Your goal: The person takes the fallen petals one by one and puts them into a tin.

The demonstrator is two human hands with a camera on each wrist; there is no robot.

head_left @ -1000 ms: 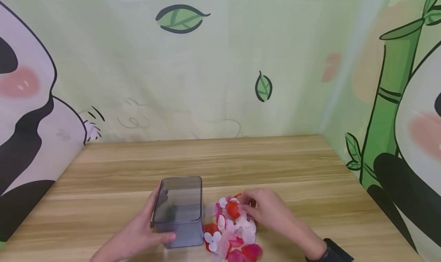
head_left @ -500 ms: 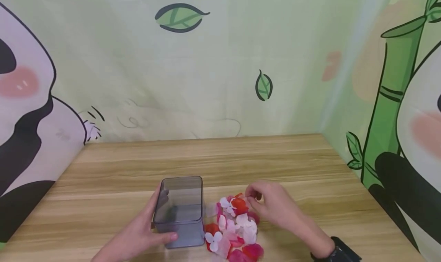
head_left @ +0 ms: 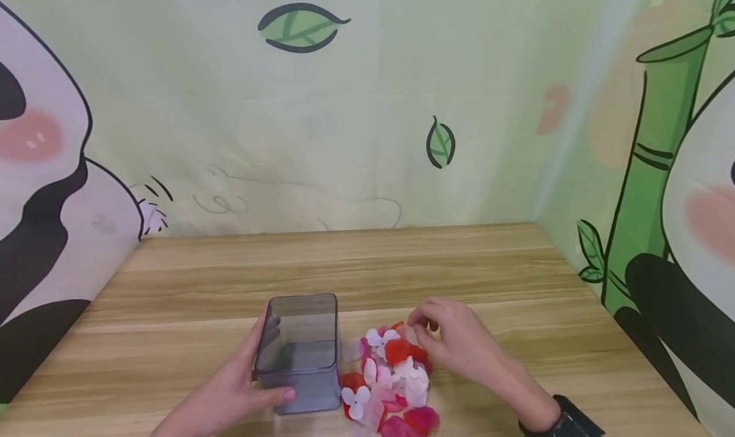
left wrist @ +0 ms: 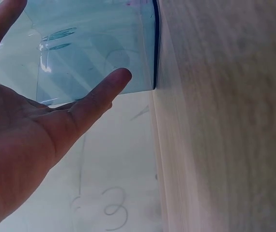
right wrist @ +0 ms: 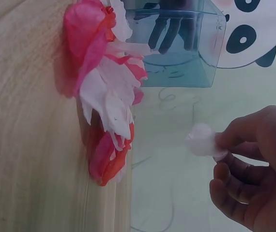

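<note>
1. Shifted right since a second ago, my right hand (head_left: 453,338) pinches a pale petal (right wrist: 201,139) near the pile's far end.
2. My left hand (head_left: 230,389) grips the clear tinted box (head_left: 312,392), thumb on its near wall.
3. Petal pile (head_left: 415,386) lies on the table (head_left: 459,258), just right of the box.

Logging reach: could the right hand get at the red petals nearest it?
Probably yes: nothing visible stands between the right hand and the red petals, though it pinches a pale petal.
</note>
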